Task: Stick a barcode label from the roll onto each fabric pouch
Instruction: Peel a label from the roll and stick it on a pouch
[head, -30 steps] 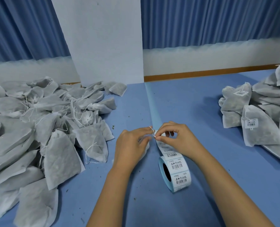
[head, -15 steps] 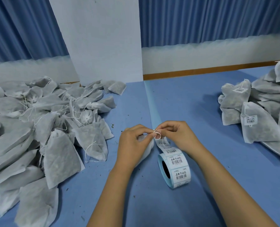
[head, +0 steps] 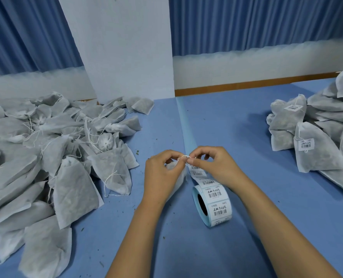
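Observation:
My left hand (head: 162, 173) holds a grey fabric pouch (head: 179, 177), mostly hidden under the palm, and pinches its white drawstring (head: 183, 157). My right hand (head: 212, 167) pinches the same string from the other side, fingertips meeting just above the table. A roll of barcode labels (head: 211, 205) stands on its edge right below my hands, its strip (head: 196, 170) of labels running up under my right fingers. A big heap of unlabelled pouches (head: 46, 157) lies on the left. Labelled pouches (head: 315, 135) are stacked on the right.
The blue table (head: 237, 133) has a lighter blue strip (head: 186, 125) running back from my hands to a white upright board (head: 122, 49). Blue curtains hang behind. Small dark crumbs dot the table near me.
Both hands have kept working the drawstring at the pouch mouth; the string now shows as a small loop between the fingertips. The roll and piles have not moved.

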The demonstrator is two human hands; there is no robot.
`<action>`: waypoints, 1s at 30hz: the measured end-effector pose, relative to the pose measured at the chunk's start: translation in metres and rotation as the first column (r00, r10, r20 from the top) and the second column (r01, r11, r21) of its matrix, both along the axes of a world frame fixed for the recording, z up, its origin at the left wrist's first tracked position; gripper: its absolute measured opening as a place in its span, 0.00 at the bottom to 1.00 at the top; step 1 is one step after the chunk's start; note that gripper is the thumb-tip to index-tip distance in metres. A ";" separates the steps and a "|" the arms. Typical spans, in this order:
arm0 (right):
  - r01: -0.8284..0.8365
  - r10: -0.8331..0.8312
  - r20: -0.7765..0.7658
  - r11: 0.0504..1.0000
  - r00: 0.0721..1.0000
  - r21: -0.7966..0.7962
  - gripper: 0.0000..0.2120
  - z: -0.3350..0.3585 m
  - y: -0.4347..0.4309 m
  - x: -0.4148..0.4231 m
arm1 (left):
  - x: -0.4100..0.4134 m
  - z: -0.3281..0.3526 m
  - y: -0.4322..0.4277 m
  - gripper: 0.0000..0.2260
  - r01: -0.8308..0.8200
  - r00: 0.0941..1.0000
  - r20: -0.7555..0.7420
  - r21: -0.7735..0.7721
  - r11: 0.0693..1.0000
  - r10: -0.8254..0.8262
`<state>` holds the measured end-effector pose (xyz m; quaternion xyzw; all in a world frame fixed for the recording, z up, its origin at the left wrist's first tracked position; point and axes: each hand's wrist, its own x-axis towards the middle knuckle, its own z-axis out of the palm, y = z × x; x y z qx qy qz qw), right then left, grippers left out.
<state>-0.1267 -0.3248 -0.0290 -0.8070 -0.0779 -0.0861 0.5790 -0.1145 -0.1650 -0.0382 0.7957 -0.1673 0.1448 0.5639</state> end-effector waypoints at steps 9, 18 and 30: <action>0.028 -0.034 0.065 0.995 0.997 0.097 0.04 0.001 0.000 0.001 | -0.004 0.009 0.001 0.08 0.121 0.935 -0.278 -0.328 0.937 -0.219; 0.101 -0.116 0.082 0.980 0.990 0.174 0.08 0.002 0.001 0.002 | -0.009 0.014 -0.004 0.06 0.052 0.917 -0.344 -0.401 0.915 -0.203; 0.156 -0.121 0.232 0.979 0.965 -0.135 0.06 0.001 0.004 -0.005 | -0.011 0.014 -0.008 0.07 0.046 0.913 -0.359 -0.383 0.923 -0.194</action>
